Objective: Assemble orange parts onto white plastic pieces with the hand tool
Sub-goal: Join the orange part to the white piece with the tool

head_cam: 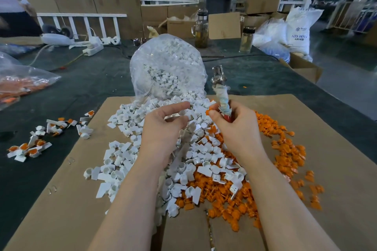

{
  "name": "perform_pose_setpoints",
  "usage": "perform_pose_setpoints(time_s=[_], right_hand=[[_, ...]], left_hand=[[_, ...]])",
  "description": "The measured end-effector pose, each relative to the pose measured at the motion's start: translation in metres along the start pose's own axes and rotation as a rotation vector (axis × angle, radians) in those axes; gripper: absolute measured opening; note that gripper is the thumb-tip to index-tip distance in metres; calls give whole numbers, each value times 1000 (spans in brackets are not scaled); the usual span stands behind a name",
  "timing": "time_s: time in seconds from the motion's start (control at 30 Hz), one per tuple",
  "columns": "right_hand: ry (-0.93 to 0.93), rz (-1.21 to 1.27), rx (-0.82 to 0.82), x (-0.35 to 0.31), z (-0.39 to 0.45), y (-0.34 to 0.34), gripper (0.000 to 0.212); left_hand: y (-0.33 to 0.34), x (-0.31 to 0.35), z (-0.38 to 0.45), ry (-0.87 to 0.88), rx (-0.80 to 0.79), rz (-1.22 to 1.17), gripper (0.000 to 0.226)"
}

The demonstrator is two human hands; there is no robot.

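A heap of white plastic pieces [130, 155] spreads over the brown cardboard sheet [71, 199], with a heap of orange parts [285, 149] to its right. My left hand [163, 128] hovers over the white heap and pinches one white piece [182, 113] between thumb and forefinger. My right hand [234, 126] grips the hand tool [221, 91], a metal-headed tool with a cloth-wrapped handle pointing up and away. The same hand's thumb and finger hold a small orange part [208, 111] close to the white piece.
A clear bag of white pieces [167, 67] lies open behind the heap. Assembled white-and-orange pieces [40, 138] lie on the dark table at left, near a bag of orange parts [22, 85]. Two glass jars [201, 30] and cardboard boxes stand at the back.
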State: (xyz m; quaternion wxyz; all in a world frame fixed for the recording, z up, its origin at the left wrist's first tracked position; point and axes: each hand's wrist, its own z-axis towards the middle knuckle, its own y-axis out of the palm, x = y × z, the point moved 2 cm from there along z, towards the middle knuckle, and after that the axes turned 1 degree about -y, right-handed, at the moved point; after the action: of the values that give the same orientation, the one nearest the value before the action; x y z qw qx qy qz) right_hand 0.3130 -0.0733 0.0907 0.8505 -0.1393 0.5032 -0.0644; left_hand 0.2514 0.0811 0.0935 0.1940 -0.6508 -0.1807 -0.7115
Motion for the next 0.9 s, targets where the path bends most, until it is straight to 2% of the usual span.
perform_pose_setpoints(time_s=[0.13, 0.3, 0.53, 0.9], right_hand=[[-30, 56, -11, -4, -2, 2, 14], [-71, 94, 0, -8, -4, 4, 19], [-81, 111, -22, -7, -4, 6, 11], [-73, 147, -10, -5, -5, 8, 9]], left_hand=[[2, -2, 1, -25, 9, 8, 33], [5, -1, 0, -57, -2, -103, 29], [6, 1, -4, -102, -9, -232, 24], [10, 2, -6, -86, 36, -199, 23]])
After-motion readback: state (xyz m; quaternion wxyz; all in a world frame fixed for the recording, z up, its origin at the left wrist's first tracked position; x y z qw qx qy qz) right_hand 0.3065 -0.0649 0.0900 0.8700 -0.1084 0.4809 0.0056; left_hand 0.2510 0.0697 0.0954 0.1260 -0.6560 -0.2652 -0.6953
